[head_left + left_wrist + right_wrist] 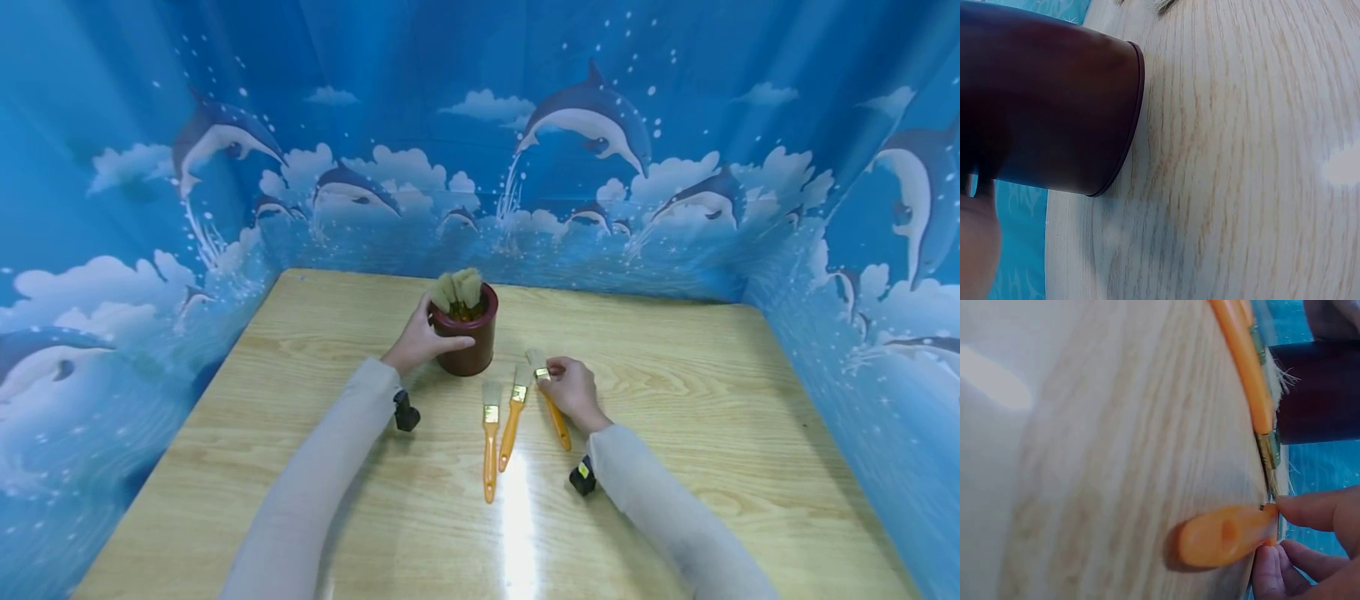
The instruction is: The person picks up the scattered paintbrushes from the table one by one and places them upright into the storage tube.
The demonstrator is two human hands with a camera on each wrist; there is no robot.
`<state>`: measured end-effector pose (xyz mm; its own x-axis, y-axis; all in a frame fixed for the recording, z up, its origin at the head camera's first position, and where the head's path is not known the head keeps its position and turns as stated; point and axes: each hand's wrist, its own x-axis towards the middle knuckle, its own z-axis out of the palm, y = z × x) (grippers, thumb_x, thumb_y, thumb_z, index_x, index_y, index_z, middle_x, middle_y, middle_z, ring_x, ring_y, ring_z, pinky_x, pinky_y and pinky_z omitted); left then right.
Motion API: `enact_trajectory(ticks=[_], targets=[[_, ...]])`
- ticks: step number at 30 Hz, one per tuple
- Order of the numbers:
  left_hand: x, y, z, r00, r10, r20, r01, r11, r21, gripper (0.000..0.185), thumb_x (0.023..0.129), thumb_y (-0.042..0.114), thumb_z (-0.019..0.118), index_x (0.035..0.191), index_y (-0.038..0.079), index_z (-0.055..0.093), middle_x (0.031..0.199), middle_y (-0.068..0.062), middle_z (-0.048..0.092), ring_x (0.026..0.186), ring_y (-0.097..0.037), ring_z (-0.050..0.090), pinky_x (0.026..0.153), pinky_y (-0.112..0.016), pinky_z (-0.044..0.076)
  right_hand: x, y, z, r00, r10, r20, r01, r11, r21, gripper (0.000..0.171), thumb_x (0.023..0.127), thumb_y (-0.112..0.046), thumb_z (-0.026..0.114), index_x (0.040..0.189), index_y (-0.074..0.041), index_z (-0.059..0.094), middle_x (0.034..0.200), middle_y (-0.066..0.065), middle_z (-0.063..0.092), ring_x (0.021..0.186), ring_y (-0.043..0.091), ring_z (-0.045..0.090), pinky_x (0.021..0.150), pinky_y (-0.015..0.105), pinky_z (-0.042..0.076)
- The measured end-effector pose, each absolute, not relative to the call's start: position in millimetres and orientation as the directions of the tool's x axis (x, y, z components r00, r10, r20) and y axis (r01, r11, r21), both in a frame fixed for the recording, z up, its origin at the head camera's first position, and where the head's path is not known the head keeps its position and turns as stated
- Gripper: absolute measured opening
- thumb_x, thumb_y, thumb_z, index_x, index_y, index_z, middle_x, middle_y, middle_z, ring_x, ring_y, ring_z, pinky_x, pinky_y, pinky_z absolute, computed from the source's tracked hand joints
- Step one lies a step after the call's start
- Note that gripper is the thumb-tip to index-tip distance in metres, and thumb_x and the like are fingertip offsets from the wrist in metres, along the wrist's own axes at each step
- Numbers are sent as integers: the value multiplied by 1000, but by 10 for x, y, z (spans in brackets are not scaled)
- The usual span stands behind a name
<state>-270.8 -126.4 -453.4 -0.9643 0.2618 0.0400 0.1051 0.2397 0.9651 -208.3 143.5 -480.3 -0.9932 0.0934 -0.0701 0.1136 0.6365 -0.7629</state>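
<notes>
1. I see bare desk (750,400) to the right, open for passing.
2. Two loose brushes (501,421) lie between my arms, blocking the middle.
3. The cup (468,337) stands just behind them, seemingly with little gap.

Honestly can't find any readable writing in these shots, no text, labels, brand names or numbers on anything. The brush handles and metal ferrules look plain, the dark cup is unmarked, and the blue backdrop only has dolphin and cloud pictures, no words.
</notes>
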Motion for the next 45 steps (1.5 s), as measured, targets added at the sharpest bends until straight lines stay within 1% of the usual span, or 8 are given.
enact_trajectory(ticks=[6,16,20,25,32,35,39,45], targets=[[-2713,-1261,-4545,-964,263,45,111,241,964,112,70,38,86,153,29,12,155,-2,23,142,-25,24,112,-50,29,-2111,1435,-4808,-993,96,-74,120,681,-723,37,81,-9,71,116,2,64,103,14,67,92,26,63,81,40,51],[-2699,-1262,-4526,-966,256,34,104,261,960,112,70,40,86,153,26,12,155,-3,25,141,-24,26,112,-50,29,-2108,1454,-4784,-985,85,-149,168,657,-735,43,83,-6,72,123,4,59,106,15,64,96,27,61,83,40,52],[-2703,-1263,-4530,-966,258,35,103,256,961,113,69,41,86,153,25,13,154,-4,26,141,-24,28,112,-49,30,-2099,1471,-4770,-980,86,-178,191,642,-743,39,82,-5,71,119,4,62,105,16,64,95,27,60,81,37,52],[-2701,-1269,-4537,-965,260,35,104,255,961,114,67,43,86,153,25,13,154,-4,26,140,-24,28,112,-49,30,-2104,1550,-4744,-981,53,-189,177,656,-734,36,84,-7,70,117,6,64,108,18,66,99,28,62,83,37,53],[-2695,-1262,-4523,-964,262,38,107,255,961,113,69,41,86,153,26,12,154,-4,25,141,-24,28,111,-49,31,-2163,1683,-4603,-979,56,-197,185,656,-732,33,89,-10,66,118,6,63,106,17,64,89,23,61,70,28,52],[-2691,-1259,-4514,-964,263,39,108,252,962,112,70,39,85,154,27,12,155,-4,25,141,-24,27,111,-50,31,-2198,1717,-4479,-978,53,-204,189,646,-740,33,92,-12,63,120,5,61,105,16,62,88,22,59,67,26,51],[-2693,-1260,-4512,-964,264,36,106,254,961,111,71,38,85,154,27,11,155,-3,24,141,-24,27,111,-49,30,-2240,1737,-4281,-976,42,-215,194,624,-757,35,94,-14,60,124,4,58,108,15,60,92,24,59,71,28,52],[-2704,-1271,-4528,-964,263,30,98,251,963,112,70,39,86,153,28,12,155,-3,25,141,-23,27,111,-49,31,-2297,1731,-3996,-979,4,-201,167,579,-798,37,95,-14,58,128,4,55,114,19,58,101,30,60,85,42,54]])
